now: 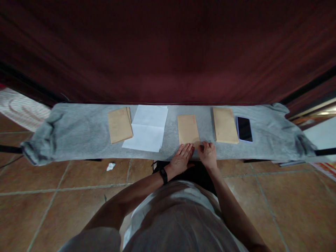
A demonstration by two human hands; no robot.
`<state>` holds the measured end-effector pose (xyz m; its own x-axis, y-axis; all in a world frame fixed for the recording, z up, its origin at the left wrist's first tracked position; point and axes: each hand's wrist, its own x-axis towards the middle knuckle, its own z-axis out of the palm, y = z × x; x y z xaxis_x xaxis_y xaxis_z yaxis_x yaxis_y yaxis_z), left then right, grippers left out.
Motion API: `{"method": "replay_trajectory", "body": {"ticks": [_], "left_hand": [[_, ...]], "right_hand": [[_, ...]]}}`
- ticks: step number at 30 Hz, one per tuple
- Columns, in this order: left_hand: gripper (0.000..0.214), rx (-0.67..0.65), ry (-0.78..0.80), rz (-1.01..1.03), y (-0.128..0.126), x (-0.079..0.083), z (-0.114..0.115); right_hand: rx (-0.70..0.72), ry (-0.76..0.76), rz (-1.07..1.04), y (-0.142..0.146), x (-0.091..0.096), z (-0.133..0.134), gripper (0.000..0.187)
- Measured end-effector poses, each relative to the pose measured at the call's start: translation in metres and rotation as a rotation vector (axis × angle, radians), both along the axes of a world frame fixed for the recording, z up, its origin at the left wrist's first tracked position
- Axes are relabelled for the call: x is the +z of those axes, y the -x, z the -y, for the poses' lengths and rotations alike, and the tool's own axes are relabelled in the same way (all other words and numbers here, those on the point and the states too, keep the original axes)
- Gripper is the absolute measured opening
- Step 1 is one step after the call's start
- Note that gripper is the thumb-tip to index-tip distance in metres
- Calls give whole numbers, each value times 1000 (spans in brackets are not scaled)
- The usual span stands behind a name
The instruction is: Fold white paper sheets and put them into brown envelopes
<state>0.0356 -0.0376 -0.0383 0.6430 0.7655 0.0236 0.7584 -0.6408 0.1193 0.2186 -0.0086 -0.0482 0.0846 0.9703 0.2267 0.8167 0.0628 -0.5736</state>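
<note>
Both hands — left hand [181, 158], right hand [208, 155] — press the middle envelope's [187, 130] near edge.

tan envelope [188, 130], flat, table's near edge

No legible text, label, brand, number or sign. The tan paper envelope in the middle [187, 129] of the grey cloth-covered bench [78, 129] bears faint reddish marks along its far edge, too small to read. The stack of white paper sheets [148, 127] and the black-screened smartphone with a pale rim [244, 129] show no readable lettering.
</note>
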Motion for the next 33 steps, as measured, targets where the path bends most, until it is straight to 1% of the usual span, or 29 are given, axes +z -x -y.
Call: {"method": "replay_trajectory", "body": {"ticks": [2,4,5,6,9,11,13,14,16,18,20,22,24,26,29,31,33], "left_hand": [[79,11,-16,4,0,-2,1],[78,28,-35,10,-1,-4,2],[78,39,-46,16,-1,-5,2],[77,50,-60,24,-1,-6,2],[74,87,-104,54,-3,-10,3],[71,109,-127,68,-4,-12,3],[69,115,-140,80,-4,-13,3],[69,115,-144,88,-4,-13,3],[69,112,-143,114,-4,-13,2],[70,119,-137,160,-2,-14,2],[70,130,-133,218,0,-15,2],[69,138,-140,266,3,-17,3],[67,135,-154,283,5,-19,4],[66,126,-169,271,6,-20,5],[66,115,-192,228,5,-19,5],[66,114,-205,202,5,-18,5],[65,116,-214,180,4,-16,5]], "right_hand": [[-8,43,-146,1,3,-3,16],[-55,74,-388,4,7,-5,13],[-81,83,-506,6,8,-6,14],[-96,87,-598,8,9,-6,17],[-101,98,-762,18,11,-5,26],[-110,130,-957,25,10,-3,35],[-120,192,-1189,33,9,0,42],[-123,220,-1270,36,8,0,44],[-134,251,-1351,41,7,0,44],[-151,245,-1354,43,7,-3,41],[-169,227,-1367,37,9,-7,40],[-191,187,-1380,23,12,-13,40],[-218,126,-1395,0,18,-19,39],[-251,65,-1395,-31,25,-28,39],[-343,-41,-1346,-79,33,-41,37],[-425,-60,-1295,-105,34,-49,36],[-466,-70,-1279,-122,32,-55,36]]}}
